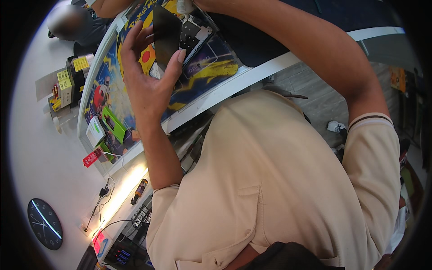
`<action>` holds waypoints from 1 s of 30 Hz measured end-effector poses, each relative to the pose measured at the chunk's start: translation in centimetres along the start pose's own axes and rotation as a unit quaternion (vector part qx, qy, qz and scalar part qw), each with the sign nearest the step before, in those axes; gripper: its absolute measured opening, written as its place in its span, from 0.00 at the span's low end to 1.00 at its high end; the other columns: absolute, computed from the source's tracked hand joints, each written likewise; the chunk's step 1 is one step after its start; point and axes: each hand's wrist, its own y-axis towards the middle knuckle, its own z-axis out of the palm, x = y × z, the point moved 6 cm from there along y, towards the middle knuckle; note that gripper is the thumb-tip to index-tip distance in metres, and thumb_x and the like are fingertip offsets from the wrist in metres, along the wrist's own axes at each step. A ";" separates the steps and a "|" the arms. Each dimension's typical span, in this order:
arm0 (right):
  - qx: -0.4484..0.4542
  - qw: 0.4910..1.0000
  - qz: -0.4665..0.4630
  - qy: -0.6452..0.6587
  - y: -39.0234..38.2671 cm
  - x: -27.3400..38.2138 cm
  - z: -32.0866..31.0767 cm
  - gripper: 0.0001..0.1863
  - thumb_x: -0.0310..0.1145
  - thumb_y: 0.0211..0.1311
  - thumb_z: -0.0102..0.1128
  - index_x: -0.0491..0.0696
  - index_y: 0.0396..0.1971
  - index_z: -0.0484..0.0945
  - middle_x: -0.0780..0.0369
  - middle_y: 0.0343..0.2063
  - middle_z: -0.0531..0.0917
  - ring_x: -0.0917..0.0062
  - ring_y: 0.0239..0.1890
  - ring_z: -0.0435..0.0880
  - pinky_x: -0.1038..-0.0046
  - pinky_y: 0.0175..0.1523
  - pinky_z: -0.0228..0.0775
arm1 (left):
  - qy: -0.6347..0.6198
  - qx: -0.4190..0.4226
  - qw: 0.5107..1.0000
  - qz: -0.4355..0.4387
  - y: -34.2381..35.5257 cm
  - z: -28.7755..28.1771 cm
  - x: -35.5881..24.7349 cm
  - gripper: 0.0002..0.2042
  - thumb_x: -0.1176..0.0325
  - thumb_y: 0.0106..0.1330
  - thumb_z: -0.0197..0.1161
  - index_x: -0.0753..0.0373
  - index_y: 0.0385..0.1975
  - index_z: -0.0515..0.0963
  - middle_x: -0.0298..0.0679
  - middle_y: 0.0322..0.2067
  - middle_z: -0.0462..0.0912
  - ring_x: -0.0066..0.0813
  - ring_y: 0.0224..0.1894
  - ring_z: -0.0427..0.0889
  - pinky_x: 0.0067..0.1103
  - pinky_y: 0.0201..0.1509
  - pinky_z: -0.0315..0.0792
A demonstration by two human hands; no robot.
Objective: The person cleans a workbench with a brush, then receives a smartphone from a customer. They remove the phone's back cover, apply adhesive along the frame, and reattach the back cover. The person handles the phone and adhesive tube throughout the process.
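The left hand [146, 74] rose nearest, fingers loosely spread, thumb and fingertips pinching a thin dark rectangular panel [165, 33] by its edges above the colourful cartoon-printed work mat [202, 74]. Holding it by the rims alone probably kept the face clean. Beyond, an opened white phone body [194, 33] lay. The right hand [200, 4] reached past it; whether its fingers gripped anything could not be told.
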 end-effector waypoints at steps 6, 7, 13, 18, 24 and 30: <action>-0.007 0.995 -0.078 -0.059 -0.5 1.1 -0.8 0.17 0.33 0.78 0.43 0.37 0.38 0.80 0.50 0.30 0.82 0.65 0.21 0.84 0.65 0.28 0.77 | 0.002 0.000 1.000 -0.006 -0.1 -0.1 0.0 0.40 0.66 0.56 0.79 0.62 0.69 0.67 0.46 0.57 0.81 0.36 0.59 0.80 0.31 0.67 0.70; -0.009 0.993 -0.096 -0.067 -0.6 1.3 -0.9 0.17 0.33 0.78 0.43 0.37 0.38 0.80 0.50 0.30 0.82 0.65 0.21 0.84 0.65 0.28 0.77 | 0.004 0.001 1.000 -0.005 -0.1 -0.1 -0.1 0.40 0.65 0.56 0.79 0.62 0.69 0.67 0.46 0.56 0.81 0.36 0.59 0.80 0.31 0.67 0.70; 0.021 0.999 -0.030 -0.025 -0.5 0.0 -0.7 0.19 0.32 0.78 0.43 0.36 0.35 0.80 0.49 0.30 0.83 0.64 0.23 0.84 0.65 0.29 0.77 | 0.018 0.001 1.000 0.009 -0.1 0.1 -0.3 0.40 0.64 0.56 0.79 0.63 0.69 0.67 0.45 0.56 0.80 0.36 0.58 0.80 0.32 0.66 0.71; -0.018 0.988 -0.111 -0.108 -0.6 0.9 -0.8 0.20 0.33 0.78 0.42 0.36 0.33 0.80 0.50 0.28 0.83 0.65 0.22 0.83 0.64 0.32 0.76 | 0.016 0.001 1.000 0.008 -0.2 0.1 -0.3 0.40 0.64 0.56 0.79 0.63 0.69 0.67 0.45 0.56 0.80 0.36 0.59 0.80 0.32 0.66 0.71; -0.006 0.986 0.093 0.141 -1.5 -0.1 -0.9 0.22 0.40 0.77 0.45 0.37 0.33 0.80 0.53 0.26 0.81 0.68 0.20 0.81 0.66 0.31 0.74 | 0.021 0.002 1.000 0.007 -0.2 0.1 -0.4 0.39 0.63 0.56 0.79 0.62 0.69 0.68 0.45 0.56 0.80 0.36 0.59 0.80 0.32 0.66 0.71; -0.035 0.969 0.117 0.214 -1.2 0.1 -0.5 0.21 0.41 0.75 0.47 0.38 0.33 0.79 0.57 0.25 0.80 0.71 0.19 0.78 0.68 0.30 0.73 | 0.026 0.004 1.000 0.006 -0.2 0.1 -0.3 0.40 0.63 0.56 0.79 0.62 0.69 0.67 0.45 0.57 0.80 0.36 0.59 0.80 0.32 0.67 0.70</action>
